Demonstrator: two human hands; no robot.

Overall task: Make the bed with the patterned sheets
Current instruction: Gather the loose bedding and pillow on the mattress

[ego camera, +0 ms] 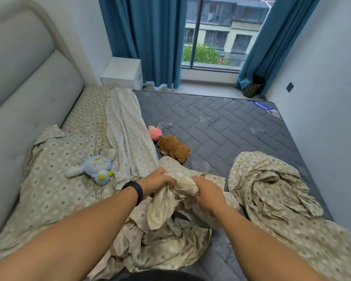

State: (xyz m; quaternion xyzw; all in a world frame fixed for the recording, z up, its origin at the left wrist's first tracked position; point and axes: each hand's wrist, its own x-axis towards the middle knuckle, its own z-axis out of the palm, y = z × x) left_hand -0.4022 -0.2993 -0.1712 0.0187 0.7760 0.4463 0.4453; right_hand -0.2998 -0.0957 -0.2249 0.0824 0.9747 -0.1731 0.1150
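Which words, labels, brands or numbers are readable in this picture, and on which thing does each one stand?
Nothing can be read.
Blue label at the far corner of the mattress: it bears white print, too small and blurred to read.
Sheets, toys, wristband, nightstand: no text visible.

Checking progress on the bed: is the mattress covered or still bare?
Mostly bare. The grey quilted mattress shows across its far half; the patterned sheet lies rumpled near the headboard.
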